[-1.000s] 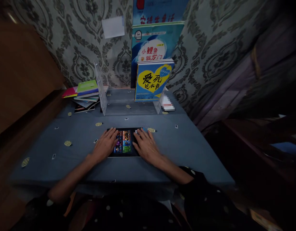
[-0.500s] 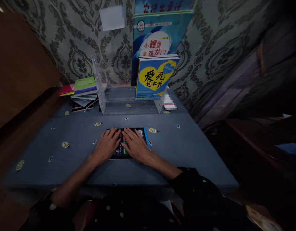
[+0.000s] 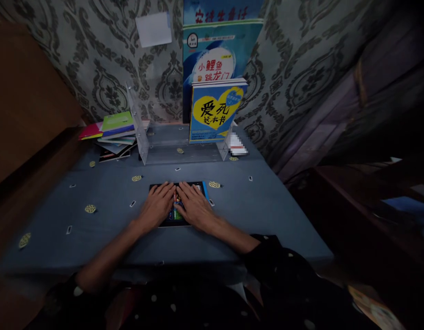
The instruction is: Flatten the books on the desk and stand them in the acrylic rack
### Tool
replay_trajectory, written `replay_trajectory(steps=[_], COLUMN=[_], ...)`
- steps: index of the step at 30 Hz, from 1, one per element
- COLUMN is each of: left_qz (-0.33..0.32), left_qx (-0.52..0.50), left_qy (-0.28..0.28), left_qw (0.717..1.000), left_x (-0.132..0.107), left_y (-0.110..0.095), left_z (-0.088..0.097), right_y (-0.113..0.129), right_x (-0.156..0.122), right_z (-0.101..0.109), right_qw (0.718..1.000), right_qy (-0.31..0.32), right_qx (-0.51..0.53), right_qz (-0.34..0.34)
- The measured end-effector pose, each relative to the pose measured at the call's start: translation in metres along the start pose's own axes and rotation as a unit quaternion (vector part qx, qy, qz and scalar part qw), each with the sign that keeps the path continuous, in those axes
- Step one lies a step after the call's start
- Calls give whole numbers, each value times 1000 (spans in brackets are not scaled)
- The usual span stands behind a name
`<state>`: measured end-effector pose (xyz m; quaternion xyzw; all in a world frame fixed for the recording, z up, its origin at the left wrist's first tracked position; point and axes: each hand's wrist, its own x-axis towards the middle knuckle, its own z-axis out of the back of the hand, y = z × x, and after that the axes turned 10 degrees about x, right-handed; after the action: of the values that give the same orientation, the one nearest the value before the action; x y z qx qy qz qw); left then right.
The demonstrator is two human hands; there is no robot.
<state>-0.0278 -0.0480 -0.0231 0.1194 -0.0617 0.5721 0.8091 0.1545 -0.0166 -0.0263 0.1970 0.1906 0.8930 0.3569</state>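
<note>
A dark book with a colourful picture cover (image 3: 175, 214) lies flat on the blue-grey tablecloth (image 3: 260, 215) in front of me. My left hand (image 3: 156, 207) rests palm down on its left part, fingers stretched out. Beside it, my right hand (image 3: 194, 207) lies flat on the right part, fingers spread. The two hands almost touch and hide most of the cover. A blue edge of the book shows at its right side.
A clear acrylic book stand (image 3: 143, 137) sits at the back, holding an upright blue book with a yellow heart (image 3: 214, 114); larger blue books (image 3: 215, 55) lean on the wall behind. A stack of colourful books (image 3: 114, 135) lies at the back left. Dark wooden furniture stands on both sides.
My right hand has slid left across the book toward my left hand, so the cover's middle is now nearly covered. The left hand has stayed put.
</note>
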Motion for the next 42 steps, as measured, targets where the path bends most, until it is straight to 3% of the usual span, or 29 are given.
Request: replay_trajectory(steps=[9,15,25,33,37,42], left_qz=[-4,1,2,7,6,7], left_qx=[38,48,37,35,42,45], left_qy=[-28,-8,-20,-32,-31,-22], left_qw=[999,999,999,999,999,999], left_x=[4,8,8,7,7,7], left_y=[-4,-8,-9,-11,-11,-12], left_z=[6,14,12,9,9,12], right_y=[-3,-17,-21,-14,-9,-12], right_x=[0,-17,-21,-31,-36,-52], right_z=[9,8,10,23,31,48], right_qw=[999,999,999,991,991,994], right_qy=[30,-39,-38,-75,-47,54], right_qx=[10,-7,-12,-90,-103,-81], right_qz=[-13,-37,-35,-60,-71,-40])
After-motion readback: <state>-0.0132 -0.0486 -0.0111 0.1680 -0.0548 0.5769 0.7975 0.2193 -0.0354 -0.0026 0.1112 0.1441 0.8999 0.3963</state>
